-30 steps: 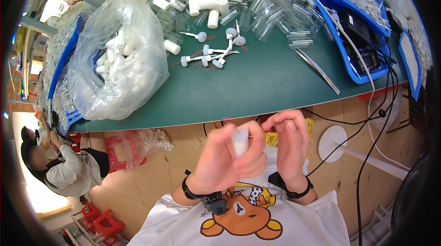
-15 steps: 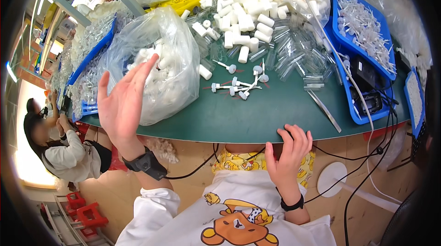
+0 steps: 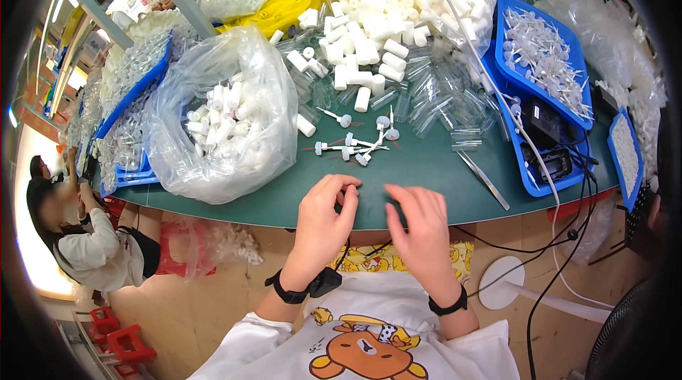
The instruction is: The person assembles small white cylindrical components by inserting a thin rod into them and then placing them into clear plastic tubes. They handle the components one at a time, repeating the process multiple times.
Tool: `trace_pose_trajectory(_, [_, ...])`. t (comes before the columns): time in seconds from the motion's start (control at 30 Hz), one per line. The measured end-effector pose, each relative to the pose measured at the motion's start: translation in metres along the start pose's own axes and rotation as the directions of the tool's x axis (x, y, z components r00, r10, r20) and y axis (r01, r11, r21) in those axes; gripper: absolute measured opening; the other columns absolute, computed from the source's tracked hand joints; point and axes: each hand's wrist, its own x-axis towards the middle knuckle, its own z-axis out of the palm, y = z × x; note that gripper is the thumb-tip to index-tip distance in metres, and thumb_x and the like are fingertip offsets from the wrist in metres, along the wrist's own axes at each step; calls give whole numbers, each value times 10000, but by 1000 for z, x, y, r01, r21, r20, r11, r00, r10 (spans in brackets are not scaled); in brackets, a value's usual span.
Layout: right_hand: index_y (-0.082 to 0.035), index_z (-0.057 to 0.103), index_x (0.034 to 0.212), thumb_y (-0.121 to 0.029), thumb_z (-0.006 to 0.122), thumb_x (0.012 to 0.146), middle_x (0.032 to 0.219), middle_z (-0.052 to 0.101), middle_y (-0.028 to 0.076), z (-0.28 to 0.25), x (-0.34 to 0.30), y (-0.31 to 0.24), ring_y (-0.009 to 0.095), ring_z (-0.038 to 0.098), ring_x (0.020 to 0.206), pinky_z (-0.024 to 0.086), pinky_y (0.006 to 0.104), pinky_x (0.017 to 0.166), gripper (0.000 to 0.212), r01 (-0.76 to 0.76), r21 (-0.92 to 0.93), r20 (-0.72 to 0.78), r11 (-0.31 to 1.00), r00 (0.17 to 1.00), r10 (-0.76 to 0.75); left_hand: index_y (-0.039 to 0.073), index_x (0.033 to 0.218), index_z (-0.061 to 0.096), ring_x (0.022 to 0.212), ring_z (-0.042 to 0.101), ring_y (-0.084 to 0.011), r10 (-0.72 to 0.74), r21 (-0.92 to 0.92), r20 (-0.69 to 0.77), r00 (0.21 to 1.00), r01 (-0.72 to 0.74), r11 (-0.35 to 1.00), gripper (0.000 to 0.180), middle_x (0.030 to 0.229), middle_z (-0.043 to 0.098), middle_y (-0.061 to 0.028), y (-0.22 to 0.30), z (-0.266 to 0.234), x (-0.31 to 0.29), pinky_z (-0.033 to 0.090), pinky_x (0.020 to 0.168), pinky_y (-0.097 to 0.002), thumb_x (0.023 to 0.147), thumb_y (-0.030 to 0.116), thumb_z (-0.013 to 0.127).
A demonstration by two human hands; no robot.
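My left hand (image 3: 324, 215) is at the front edge of the green table (image 3: 426, 177), its fingers loosely curved and the thumb apart, with nothing seen in it. Facing it across a small gap, my right hand (image 3: 422, 227) has its fingers bent and its thumb apart, and it too holds nothing visible. Just beyond both hands lies a loose cluster of small white sticks with grey-blue round caps (image 3: 363, 158), with thin red strands among them. Metal tweezers (image 3: 484, 181) rest on the table to the right of my right hand.
A clear plastic bag (image 3: 273, 156) of white cylinders stands at left. Behind the cluster are heaped white cylinders (image 3: 366, 50) and clear tubes (image 3: 435, 89). Blue trays (image 3: 581, 124) and black cables (image 3: 591, 167) occupy the right. A seated person (image 3: 99, 238) is at far left.
My left hand has come down and right from in front of the bag to the table edge. My right hand has shifted slightly left, and the view has moved a little.
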Motion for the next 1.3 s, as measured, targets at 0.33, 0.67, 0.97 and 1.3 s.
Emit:
trace_pose_trajectory(0.33, [-65, 596, 1141, -56, 637, 813, 950, 549, 97, 38, 43, -4, 272, 530, 842, 408, 375, 754, 331, 49, -89, -12, 995, 999, -51, 16, 1341, 450, 607, 603, -391, -123, 293, -58, 991, 134, 947, 444, 647, 595, -221, -16, -38, 40, 462, 588, -467, 904, 69, 508])
trace_pose_trajectory(0.67, [-49, 609, 1019, -28, 661, 793, 864, 565, 71, 33, 32, 1, 225, 544, 743, 434, 347, 693, 232, -48, 261, -92, 964, 993, 75, 66, 1200, 542, 656, 612, -421, -15, 435, -37, 999, 29, 900, 330, 671, 608, -246, -32, -37, 52, 472, 631, -512, 871, 42, 514])
trace_pose_trajectory(0.97, [-33, 600, 1019, 1, 668, 786, 840, 562, 72, 28, 32, 3, 176, 541, 682, 451, 295, 626, 245, -45, 462, -108, 886, 988, 107, 81, 1054, 591, 518, 553, -341, -1, 488, -138, 990, 69, 870, 176, 574, 562, -148, -32, -39, 42, 422, 509, -431, 879, 87, 585])
trace_pose_trajectory(1.3, [-27, 598, 1017, 5, 716, 755, 862, 582, 67, 22, 30, 3, 146, 567, 704, 465, 260, 646, 289, -74, 514, -108, 855, 983, 150, 109, 1120, 578, 632, 632, -361, -3, 635, -128, 992, 85, 768, 248, 685, 635, -153, -31, -38, 38, 481, 544, -452, 878, 157, 609])
